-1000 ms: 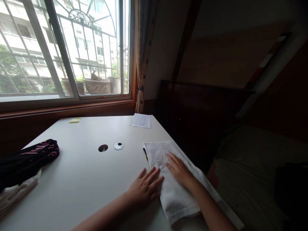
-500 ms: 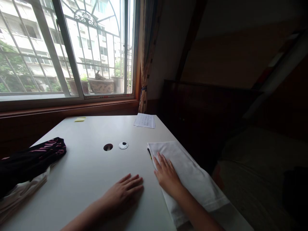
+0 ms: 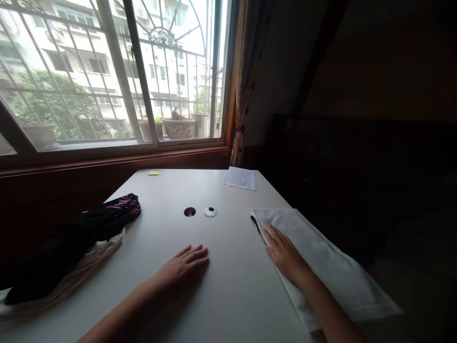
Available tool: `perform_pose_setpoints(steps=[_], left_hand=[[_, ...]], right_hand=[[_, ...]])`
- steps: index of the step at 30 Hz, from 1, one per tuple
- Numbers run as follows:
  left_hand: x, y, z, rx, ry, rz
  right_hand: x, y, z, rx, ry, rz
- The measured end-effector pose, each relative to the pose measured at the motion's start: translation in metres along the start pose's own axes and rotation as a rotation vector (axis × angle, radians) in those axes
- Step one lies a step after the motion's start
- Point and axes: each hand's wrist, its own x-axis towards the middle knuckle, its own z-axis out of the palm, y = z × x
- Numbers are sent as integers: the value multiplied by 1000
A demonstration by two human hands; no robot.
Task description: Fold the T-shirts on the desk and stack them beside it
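Observation:
My right hand [image 3: 285,252] lies flat, fingers stretched out, on a folded white cloth garment [image 3: 321,257] along the right side of the table. A dark and yellow edge of something peeks out from under the garment's left corner. My left hand [image 3: 182,269] rests on or just over the bare white tabletop [image 3: 228,295], its fingers extended and nothing in them. Over at the left side lies a pile of clothes: a black garment [image 3: 93,228] with pink lettering on top of a pale one [image 3: 96,257].
A round cable hole [image 3: 190,212] and a white round cap [image 3: 210,211] are in the middle of the table. Printed papers [image 3: 241,178] and a yellow sticky note [image 3: 154,172] lie at the far edge. Behind are a barred window [image 3: 171,81] and a tied curtain [image 3: 241,109].
The view has turned left, so the table and clothes appear further right. My left hand has shifted left over the table, away from the white garment; my right hand stays on it.

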Motion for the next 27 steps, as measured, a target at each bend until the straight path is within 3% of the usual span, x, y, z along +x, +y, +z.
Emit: perform_pose_setpoints(steps=[2, 5, 8, 11, 13, 15, 17, 21, 27], left_hand=[[-13, -8, -9, 9, 27, -41], [-39, -30, -34, 96, 158, -213], [-74, -59, -75, 307, 367, -395], [-119, -87, -125, 550, 488, -657], [-150, -100, -152, 642, 484, -903], [-176, -110, -170, 589, 435, -1179], [-193, -116, -178, 490, 365, -1305], [-196, -120, -176, 472, 352, -1255], [-161, -113, -177, 540, 671, -1033]], right_hand=[[2, 4, 6, 105, 50, 46], [7, 16, 12, 235, 168, 149], [10, 27, 14, 280, 293, 176], [8, 33, 14, 296, 345, 159], [6, 34, 13, 307, 351, 153], [5, 34, 14, 307, 350, 144], [4, 34, 14, 297, 351, 133], [4, 35, 15, 281, 362, 92], [2, 37, 17, 260, 373, 58]])
